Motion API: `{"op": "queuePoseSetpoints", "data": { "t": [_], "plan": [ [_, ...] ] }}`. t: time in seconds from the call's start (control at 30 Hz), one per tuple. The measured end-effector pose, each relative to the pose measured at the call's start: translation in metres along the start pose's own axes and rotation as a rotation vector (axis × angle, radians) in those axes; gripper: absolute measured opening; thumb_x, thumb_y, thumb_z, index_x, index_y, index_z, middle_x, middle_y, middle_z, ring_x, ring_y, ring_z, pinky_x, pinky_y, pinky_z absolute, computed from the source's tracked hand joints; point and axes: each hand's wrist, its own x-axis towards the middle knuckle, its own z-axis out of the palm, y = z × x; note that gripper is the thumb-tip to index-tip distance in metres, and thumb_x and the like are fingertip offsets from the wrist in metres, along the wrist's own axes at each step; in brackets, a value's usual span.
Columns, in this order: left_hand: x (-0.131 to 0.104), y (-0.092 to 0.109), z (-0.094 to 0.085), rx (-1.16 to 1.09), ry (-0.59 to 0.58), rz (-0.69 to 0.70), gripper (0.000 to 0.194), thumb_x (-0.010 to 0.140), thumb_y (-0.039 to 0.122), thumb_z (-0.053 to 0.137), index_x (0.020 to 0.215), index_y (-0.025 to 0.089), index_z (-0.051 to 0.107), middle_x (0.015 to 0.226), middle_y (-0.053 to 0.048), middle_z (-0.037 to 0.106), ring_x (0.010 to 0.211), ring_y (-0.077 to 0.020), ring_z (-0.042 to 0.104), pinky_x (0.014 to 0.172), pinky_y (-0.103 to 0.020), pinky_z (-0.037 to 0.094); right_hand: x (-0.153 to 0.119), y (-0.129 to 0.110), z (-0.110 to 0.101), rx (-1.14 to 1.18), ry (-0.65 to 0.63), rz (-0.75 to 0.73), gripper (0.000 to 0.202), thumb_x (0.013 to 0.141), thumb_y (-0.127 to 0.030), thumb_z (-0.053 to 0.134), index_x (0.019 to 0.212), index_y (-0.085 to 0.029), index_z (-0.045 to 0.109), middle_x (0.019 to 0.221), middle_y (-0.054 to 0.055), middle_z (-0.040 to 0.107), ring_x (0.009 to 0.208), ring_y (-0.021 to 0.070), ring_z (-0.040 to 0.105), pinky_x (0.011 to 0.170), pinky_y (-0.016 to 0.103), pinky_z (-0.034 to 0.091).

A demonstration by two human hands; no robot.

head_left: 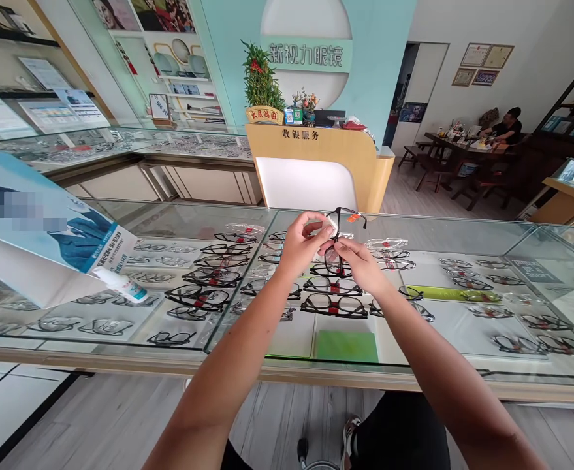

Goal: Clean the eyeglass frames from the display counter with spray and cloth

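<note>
beyond the near edge of the glass counter [316, 377], black-framed glasses [338, 222] are held above its top, the front's long axis turned roughly upright, one temple pointed right. the frame is pinched by the right hand [358, 260]; a white cloth [332, 226] is gripped beside it by the left hand [307, 240], fingers curled. the hands are brought nearly together, well apart from a bottle [125, 287] at left. farther off, a wooden desk [375, 184] is seen.
</note>
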Motion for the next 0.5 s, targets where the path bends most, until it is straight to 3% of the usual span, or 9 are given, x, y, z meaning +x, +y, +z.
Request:
{"op": "queuePoseSetpoints", "data": {
  "t": [0.17,0.3,0.5],
  "plan": [
    [0.002,0.004,-0.004,-0.19,-0.052,-0.139,0.067,0.074,0.055,0.112,0.115,0.026,0.068,0.102,0.002,0.079,0.052,-0.0061,0.057,0.052,-0.026,0.047,-0.001,-0.006,-0.002,0.023,-0.037,-0.013,0.046,0.111,-0.065,0.064,0.095,-0.025,0.08,0.107,0.005,0.082,0.096,0.0229,0.063,0.103,0.039,0.053],
    [0.004,0.008,-0.005,-0.264,-0.197,-0.262,0.064,0.075,0.063,0.11,0.102,0.021,0.07,0.072,0.006,0.066,0.05,-0.0082,0.054,0.052,-0.026,0.047,-0.003,-0.011,-0.002,0.041,-0.059,-0.019,0.046,0.11,-0.067,0.066,0.094,-0.026,0.081,0.103,0.004,0.081,0.097,0.0239,0.065,0.103,0.04,0.055],
    [0.001,0.013,0.001,-0.352,-0.275,-0.271,0.058,0.081,0.063,0.106,0.098,0.023,0.068,0.061,0.008,0.056,0.047,-0.011,0.049,0.055,-0.03,0.052,-0.003,-0.013,-0.002,0.04,-0.06,-0.003,0.046,0.107,-0.068,0.067,0.093,-0.027,0.082,0.102,0.005,0.081,0.094,0.0253,0.066,0.105,0.043,0.055]
  ]
}}
